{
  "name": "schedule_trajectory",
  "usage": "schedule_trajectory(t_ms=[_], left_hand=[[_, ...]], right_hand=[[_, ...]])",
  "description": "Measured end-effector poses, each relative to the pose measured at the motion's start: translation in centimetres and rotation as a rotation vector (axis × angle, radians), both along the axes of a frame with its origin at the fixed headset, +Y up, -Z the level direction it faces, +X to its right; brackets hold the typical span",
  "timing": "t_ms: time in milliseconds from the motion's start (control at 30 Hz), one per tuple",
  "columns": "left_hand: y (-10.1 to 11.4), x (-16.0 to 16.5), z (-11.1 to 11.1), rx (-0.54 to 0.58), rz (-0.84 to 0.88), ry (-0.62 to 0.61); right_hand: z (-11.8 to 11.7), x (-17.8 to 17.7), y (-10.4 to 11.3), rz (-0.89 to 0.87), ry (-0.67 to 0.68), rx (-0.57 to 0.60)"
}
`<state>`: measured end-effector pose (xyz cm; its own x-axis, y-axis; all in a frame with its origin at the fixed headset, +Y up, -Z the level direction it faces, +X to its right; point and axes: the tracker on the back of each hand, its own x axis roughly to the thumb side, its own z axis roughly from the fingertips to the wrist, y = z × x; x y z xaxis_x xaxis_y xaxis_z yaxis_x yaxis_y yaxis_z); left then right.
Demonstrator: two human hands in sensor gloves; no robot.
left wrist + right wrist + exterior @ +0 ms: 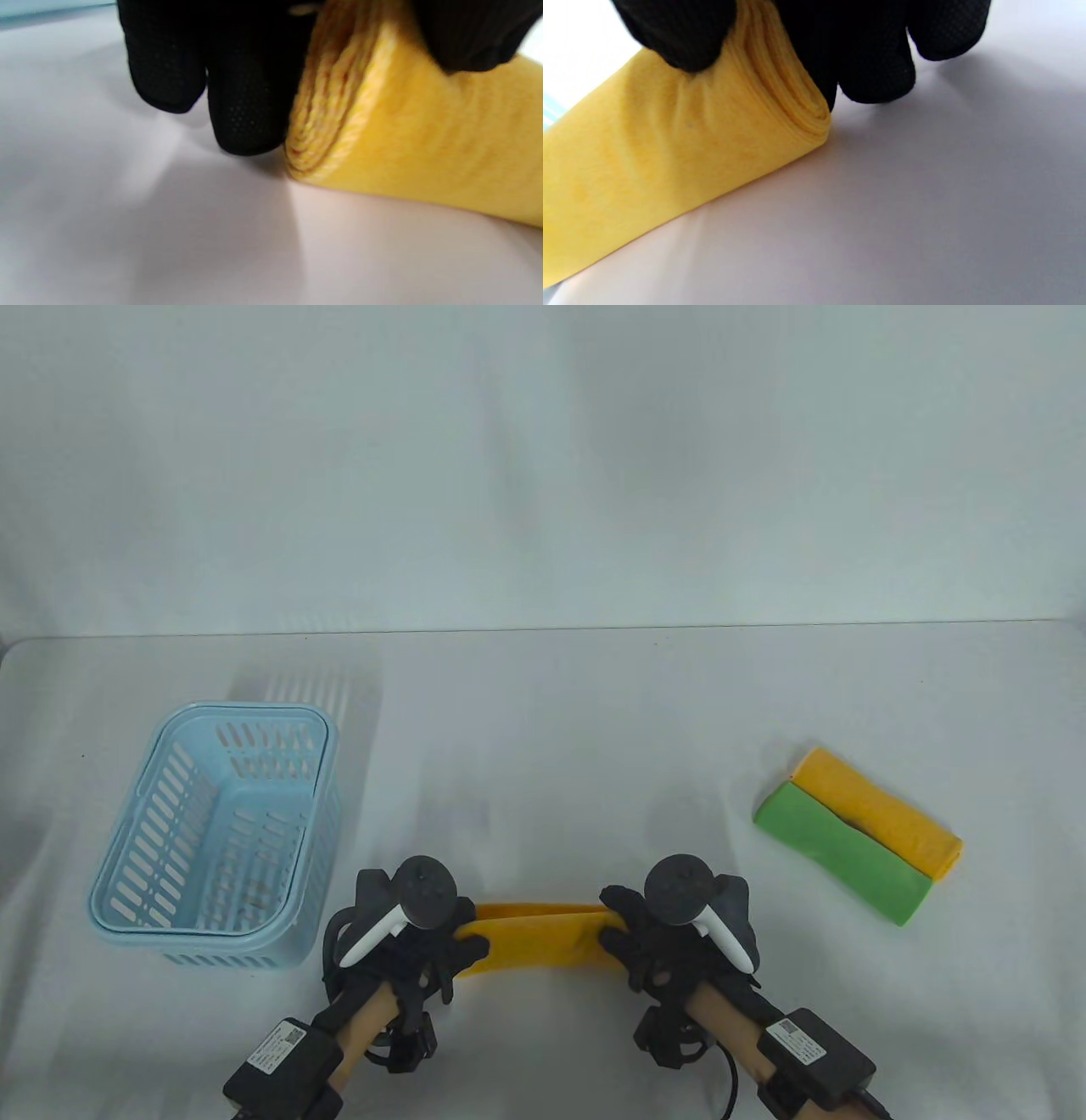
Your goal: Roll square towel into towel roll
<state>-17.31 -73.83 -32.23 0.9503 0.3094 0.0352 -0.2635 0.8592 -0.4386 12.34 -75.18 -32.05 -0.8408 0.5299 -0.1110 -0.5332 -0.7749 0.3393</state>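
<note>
**Rolling up the yellow towel, nearly a full roll now**

Starting at the left: there's a light blue slotted basket [212, 840] off to that side, nothing to do with this step as far as I can tell. My left hand [416, 937] is clamped on the left end of the yellow towel [534, 940], thumb on top and fingers [250, 106] curled down at the end face. The towel sits near the front edge of the table [543, 712], stretched between both hands, sagging a bit toward me in the middle.

Handling-wise I'd call it soft, light and floppy. Nothing fragile, but it has no stiffness, so my guess is the layers loosen the moment the pressure comes off. The ends are the place to hold it, keeping the spiral squeezed shut.

Looks: bright yellow, fuzzy microfibre kind of surface, and both wrist views show tight stacked layers at the ends, flattened more than round.

My right hand [657, 937] pinches the right end the same way, thumb over the top. Further right, well apart, lie a green roll [840, 853] and another yellow roll [882, 812], touching side by side.
</note>
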Motion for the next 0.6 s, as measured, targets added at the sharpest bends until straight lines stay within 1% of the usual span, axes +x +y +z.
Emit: schedule_trajectory(t_ms=[100, 167, 267, 600], left_hand=[[-0.1, -0.1, -0.1, 0.031, -0.043, 0.021], [-0.3, -0.1, -0.3, 0.069, -0.082, 0.056], [-0.5, -0.3, -0.6, 0.097, -0.132, 0.072], [-0.4, -0.5, -0.6, 0.120, -0.124, 0.081]], right_hand=[[-0.1, 0.1, -0.1, 0.027, -0.036, 0.021], [-0.3, 0.4, -0.3, 0.044, -0.065, 0.041], [-0.5, 0.8, -0.3, 0.033, -0.087, 0.043], [-0.6, 1.4, -0.1, 0.000, -0.102, 0.029]])
